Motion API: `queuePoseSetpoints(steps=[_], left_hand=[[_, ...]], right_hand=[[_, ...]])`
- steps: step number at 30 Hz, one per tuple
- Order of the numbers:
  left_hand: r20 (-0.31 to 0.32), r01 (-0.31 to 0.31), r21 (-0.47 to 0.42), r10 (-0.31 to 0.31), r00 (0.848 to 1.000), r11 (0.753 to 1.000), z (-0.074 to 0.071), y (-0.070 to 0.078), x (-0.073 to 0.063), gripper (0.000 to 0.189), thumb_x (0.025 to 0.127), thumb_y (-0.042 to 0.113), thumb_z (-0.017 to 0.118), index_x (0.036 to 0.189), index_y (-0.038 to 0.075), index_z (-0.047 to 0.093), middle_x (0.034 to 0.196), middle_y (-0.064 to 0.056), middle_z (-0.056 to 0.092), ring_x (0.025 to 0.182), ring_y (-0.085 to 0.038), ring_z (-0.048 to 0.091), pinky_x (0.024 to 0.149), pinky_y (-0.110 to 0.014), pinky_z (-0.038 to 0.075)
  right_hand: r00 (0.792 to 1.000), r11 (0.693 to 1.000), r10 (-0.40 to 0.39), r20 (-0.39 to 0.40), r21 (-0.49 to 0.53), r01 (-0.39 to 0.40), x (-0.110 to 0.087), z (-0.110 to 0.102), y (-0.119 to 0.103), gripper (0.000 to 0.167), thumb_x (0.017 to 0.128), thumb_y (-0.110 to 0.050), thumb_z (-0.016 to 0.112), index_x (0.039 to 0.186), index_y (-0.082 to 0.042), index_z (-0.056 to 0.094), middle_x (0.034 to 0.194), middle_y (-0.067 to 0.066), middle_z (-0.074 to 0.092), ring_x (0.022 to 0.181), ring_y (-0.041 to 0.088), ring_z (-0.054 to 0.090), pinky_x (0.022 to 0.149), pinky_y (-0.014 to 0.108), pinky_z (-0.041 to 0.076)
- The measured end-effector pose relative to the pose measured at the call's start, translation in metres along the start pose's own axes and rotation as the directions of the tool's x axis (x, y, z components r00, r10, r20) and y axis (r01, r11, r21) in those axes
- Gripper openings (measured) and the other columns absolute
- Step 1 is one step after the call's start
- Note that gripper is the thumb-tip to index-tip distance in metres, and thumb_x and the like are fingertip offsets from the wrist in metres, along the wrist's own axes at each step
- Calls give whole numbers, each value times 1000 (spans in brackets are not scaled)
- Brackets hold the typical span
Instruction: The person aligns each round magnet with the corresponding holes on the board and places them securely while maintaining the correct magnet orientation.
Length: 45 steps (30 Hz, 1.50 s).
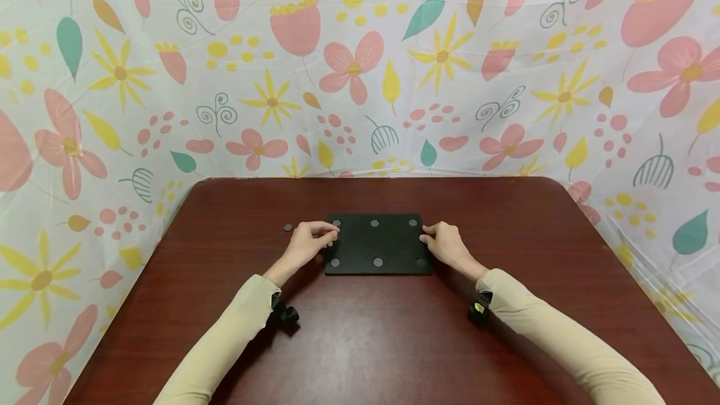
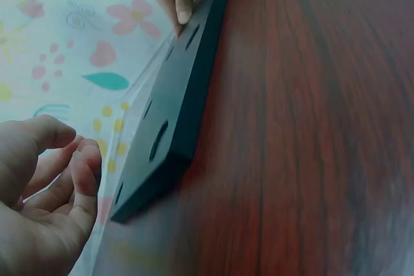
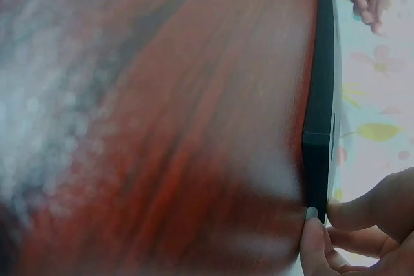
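A flat black rectangular board (image 1: 378, 242) lies on the table in the head view, with several round spots along its far and near edges. Most of these spots look grey; the one at the near right corner is darker. My right hand (image 1: 448, 245) pinches the board's right edge between thumb and fingers, which the right wrist view shows up close. Over the board's left edge is my left hand (image 1: 309, 242), thumb and fingertips bent toward each other. In the left wrist view this hand (image 2: 55, 185) stands apart from the board, with nothing visible between its fingers.
A small dark disc (image 1: 288, 227) lies on the table left of the board, just beyond my left hand. The reddish-brown wooden table (image 1: 360, 342) ends at the back against a flower-print curtain (image 1: 354, 111). A black wrist camera (image 1: 285, 312) hangs below my left sleeve.
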<state>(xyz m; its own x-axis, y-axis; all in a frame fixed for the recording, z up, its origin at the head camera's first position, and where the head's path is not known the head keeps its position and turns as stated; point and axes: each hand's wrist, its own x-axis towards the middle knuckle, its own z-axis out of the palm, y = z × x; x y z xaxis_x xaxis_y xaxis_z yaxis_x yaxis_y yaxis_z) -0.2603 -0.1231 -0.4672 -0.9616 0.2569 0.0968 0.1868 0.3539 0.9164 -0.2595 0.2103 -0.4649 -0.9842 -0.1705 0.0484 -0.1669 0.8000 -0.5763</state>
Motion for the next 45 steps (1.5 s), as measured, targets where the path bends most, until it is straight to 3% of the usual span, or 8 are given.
queuePoseSetpoints(steps=[7,13,20,26,31,35,40,45], left_hand=[[-125,75,37,-69,990,997,-21,-7,0,25,88,22,72,107,5,75,95,-13,74,78,-22,66,60,-28,50],[-228,182,41,-168,959,982,-47,-19,-3,28,85,24,75,109,9,75,100,-11,74,77,-13,63,60,-25,49],[-248,234,31,-220,944,972,-67,-29,-6,33,85,17,74,116,6,71,103,-13,73,88,-16,67,66,-26,52],[-282,294,37,-273,920,955,-76,-33,-6,32,82,11,76,113,5,71,98,-11,74,89,-18,69,69,-20,50],[-312,360,64,-324,893,931,-81,-38,-6,33,81,11,77,114,5,71,97,-11,74,93,-22,67,69,-21,49],[-313,363,101,-316,895,926,-81,-39,-3,34,83,14,76,116,6,71,104,-16,73,100,-29,64,69,-23,49],[-323,375,141,-316,892,916,-80,-38,0,32,83,15,77,113,7,73,102,-17,73,102,-30,62,66,-23,49],[-325,371,184,-300,897,910,-76,-39,0,32,83,15,77,114,7,73,98,-17,74,88,-28,66,58,-22,47]], right_hand=[[1000,1000,-3,-5,5,3,1,1,0,37,95,-8,60,127,9,57,130,27,56,43,10,47,48,23,38],[1000,1000,-4,-10,-6,4,0,3,0,37,95,-9,60,127,9,58,129,26,57,51,14,57,51,23,40],[1000,1000,-15,-23,-12,14,1,2,1,36,94,-8,61,125,10,59,127,27,58,53,17,59,50,22,40],[997,998,-52,-57,-34,50,2,1,-1,33,92,-6,63,121,10,62,122,26,62,74,24,69,56,23,43],[999,999,-30,-33,-13,30,2,0,-1,35,93,-7,61,124,10,60,126,27,59,49,15,55,50,22,38],[999,1000,-24,-28,-2,24,1,0,-1,36,94,-7,61,125,10,59,127,27,58,41,9,43,47,21,36],[998,999,-39,-40,-5,39,1,0,0,35,93,-7,61,124,10,60,125,27,59,43,7,44,48,21,37],[999,1000,-24,-27,4,24,-1,1,-1,36,94,-7,61,126,9,59,127,27,58,41,9,43,46,22,35]])
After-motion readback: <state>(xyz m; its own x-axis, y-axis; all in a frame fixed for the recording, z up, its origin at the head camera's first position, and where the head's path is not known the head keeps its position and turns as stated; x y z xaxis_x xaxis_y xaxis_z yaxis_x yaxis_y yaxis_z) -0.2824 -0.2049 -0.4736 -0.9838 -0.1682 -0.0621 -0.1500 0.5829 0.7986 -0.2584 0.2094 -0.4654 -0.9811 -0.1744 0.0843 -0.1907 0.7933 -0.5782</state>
